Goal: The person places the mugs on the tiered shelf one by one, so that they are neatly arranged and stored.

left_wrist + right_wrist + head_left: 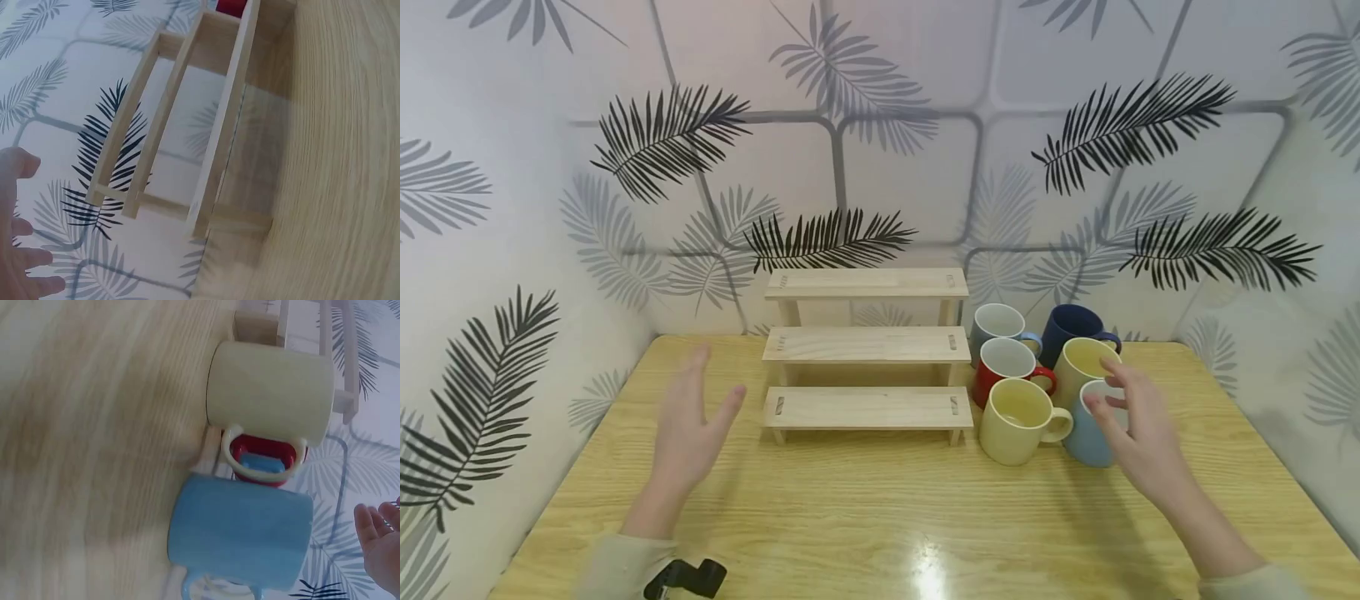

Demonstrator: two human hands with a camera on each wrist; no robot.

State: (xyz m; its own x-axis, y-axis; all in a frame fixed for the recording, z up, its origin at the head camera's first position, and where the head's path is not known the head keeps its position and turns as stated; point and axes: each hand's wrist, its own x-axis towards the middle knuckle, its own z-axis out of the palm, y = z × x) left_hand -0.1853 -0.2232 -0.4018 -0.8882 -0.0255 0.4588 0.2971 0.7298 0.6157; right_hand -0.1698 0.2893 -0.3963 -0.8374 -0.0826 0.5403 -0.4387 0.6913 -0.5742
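My left hand (pixel 688 437) hangs in the air left of a three-step wooden stand (pixel 865 343), thumb spread from the fingers, holding nothing. My right hand (pixel 1146 442), fingers loosely bent and holding nothing, overlaps a light blue mug (pixel 1086 437) in the head view. In the right wrist view its fingers lie off to the right of that mug's rim. Left of the blue mug stands a pale yellow mug (pixel 1011 437), its handle turned right. Behind these are a red mug (pixel 984 385), a second yellow mug (pixel 1066 379), a grey-blue mug (pixel 976 343) and a navy mug (pixel 1060 332), all upright.
The mugs stand packed close together on the wood-grain table (pixel 865 517), right beside the stand. A wall with a leaf pattern (pixel 910 192) closes off the back and both sides. A black strap device (pixel 685 577) sits at the left wrist.
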